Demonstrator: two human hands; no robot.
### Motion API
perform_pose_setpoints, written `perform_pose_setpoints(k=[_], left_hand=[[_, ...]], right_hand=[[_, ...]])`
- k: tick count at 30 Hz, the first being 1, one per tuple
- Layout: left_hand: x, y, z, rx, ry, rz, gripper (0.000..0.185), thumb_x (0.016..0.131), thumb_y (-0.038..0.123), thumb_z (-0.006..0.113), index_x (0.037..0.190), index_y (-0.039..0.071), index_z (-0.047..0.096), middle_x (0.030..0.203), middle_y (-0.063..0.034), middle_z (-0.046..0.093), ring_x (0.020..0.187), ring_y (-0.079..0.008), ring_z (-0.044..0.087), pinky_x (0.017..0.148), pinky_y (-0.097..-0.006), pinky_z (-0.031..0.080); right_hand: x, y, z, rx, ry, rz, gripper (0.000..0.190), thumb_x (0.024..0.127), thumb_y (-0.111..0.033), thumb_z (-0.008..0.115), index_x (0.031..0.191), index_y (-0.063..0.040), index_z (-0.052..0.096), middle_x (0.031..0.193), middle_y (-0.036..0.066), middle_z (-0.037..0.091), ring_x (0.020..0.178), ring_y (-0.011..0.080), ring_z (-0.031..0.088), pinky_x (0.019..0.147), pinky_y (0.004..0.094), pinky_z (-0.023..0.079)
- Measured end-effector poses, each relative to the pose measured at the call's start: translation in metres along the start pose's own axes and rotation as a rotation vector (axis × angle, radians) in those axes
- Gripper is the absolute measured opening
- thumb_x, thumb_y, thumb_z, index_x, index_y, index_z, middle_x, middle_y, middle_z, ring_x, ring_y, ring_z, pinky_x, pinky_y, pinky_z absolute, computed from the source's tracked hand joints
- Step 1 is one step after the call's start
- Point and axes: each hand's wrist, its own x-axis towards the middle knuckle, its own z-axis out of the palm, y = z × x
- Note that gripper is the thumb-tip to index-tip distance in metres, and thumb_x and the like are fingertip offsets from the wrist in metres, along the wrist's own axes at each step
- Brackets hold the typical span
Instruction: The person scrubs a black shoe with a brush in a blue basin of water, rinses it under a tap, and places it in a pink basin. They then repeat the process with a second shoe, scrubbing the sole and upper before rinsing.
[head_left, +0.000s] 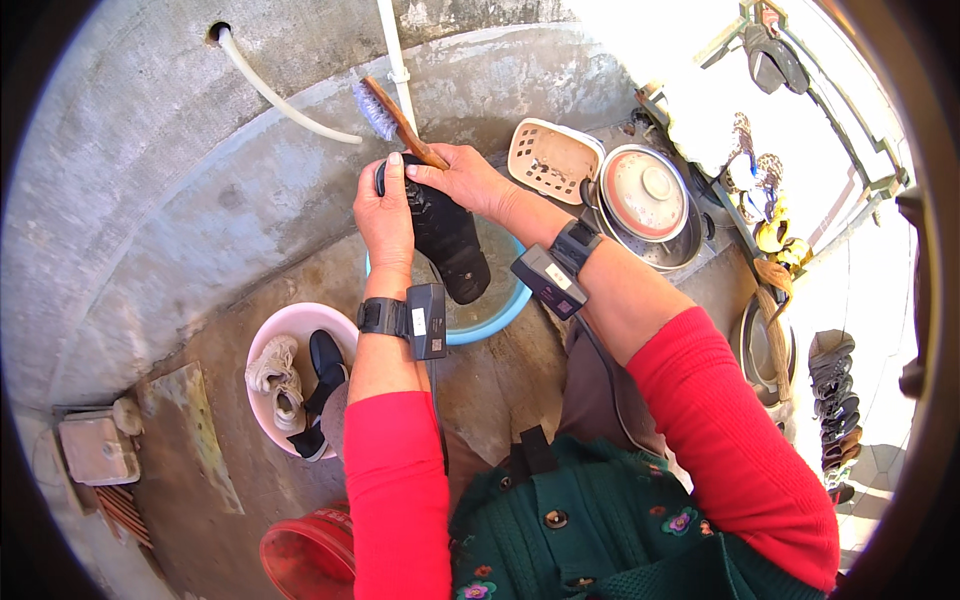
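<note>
A black shoe (450, 240) is tilted over a light-blue-rimmed basin (491, 324), its dark sole facing up. My left hand (386, 217) grips the shoe's upper end, thumb on top. My right hand (469, 180) holds the wooden handle of a scrub brush (401, 124) and also rests against the shoe. The brush's pale bristles point up and left, off the shoe. Left of the basin, a pink basin (259, 360) holds whitish shoes (281, 375) and dark shoes (326, 356).
A red bucket (300, 551) stands at lower left. Beyond my right forearm are a plastic basket (555, 154) and a lidded pot (645, 191). A hose (281, 101) hangs from the concrete wall. Several shoes (834, 397) line the right side; bricks (97, 450) lie far left.
</note>
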Motion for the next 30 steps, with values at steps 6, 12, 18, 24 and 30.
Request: perform_pose_setpoints(k=[6,12,18,24,30], left_hand=[[-0.003,0.0,0.007,0.067,0.132,0.037,0.034,0.095,0.034,0.063,0.088,0.001,0.066,0.075,-0.0024,0.063,0.071,-0.0111,0.052,0.07,-0.0307,0.047],[0.001,0.002,0.01,0.095,0.215,0.031,0.037,0.094,0.035,0.062,0.085,-0.001,0.064,0.071,-0.0076,0.061,0.066,-0.0163,0.051,0.066,-0.0343,0.046],[0.002,-0.003,0.011,0.038,0.229,0.034,0.039,0.094,0.034,0.062,0.085,-0.003,0.064,0.071,-0.0098,0.063,0.066,-0.0173,0.051,0.065,-0.0356,0.045],[0.001,-0.007,0.012,0.042,0.235,0.002,0.037,0.094,0.033,0.063,0.084,-0.002,0.064,0.071,-0.0074,0.062,0.067,-0.0143,0.05,0.066,-0.034,0.046],[0.007,-0.008,0.006,-0.192,0.293,-0.125,0.039,0.095,0.035,0.062,0.083,-0.002,0.063,0.079,-0.0048,0.064,0.069,-0.0128,0.055,0.065,-0.03,0.048]], right_hand=[[0.003,-0.009,0.012,-0.248,0.082,0.066,0.051,0.093,-0.046,0.057,0.108,0.003,0.061,0.098,0.025,0.067,0.093,0.0384,0.065,0.083,0.0431,0.05],[0.007,-0.016,0.016,-0.332,0.089,0.099,0.05,0.094,-0.046,0.054,0.103,0.003,0.061,0.096,0.025,0.067,0.094,0.0406,0.064,0.084,0.0454,0.049],[0.013,-0.011,0.014,-0.297,0.065,0.058,0.048,0.093,-0.046,0.055,0.102,0.001,0.061,0.093,0.024,0.067,0.093,0.0412,0.064,0.084,0.0449,0.049],[0.01,0.002,0.016,-0.224,0.077,-0.012,0.045,0.093,-0.041,0.056,0.106,0.002,0.061,0.099,0.025,0.067,0.097,0.0402,0.064,0.087,0.0432,0.049],[0.002,0.017,0.0,0.134,-0.068,0.078,0.055,0.096,-0.036,0.058,0.137,0.0,0.05,0.128,0.012,0.059,0.119,0.0185,0.053,0.104,0.0311,0.039]])
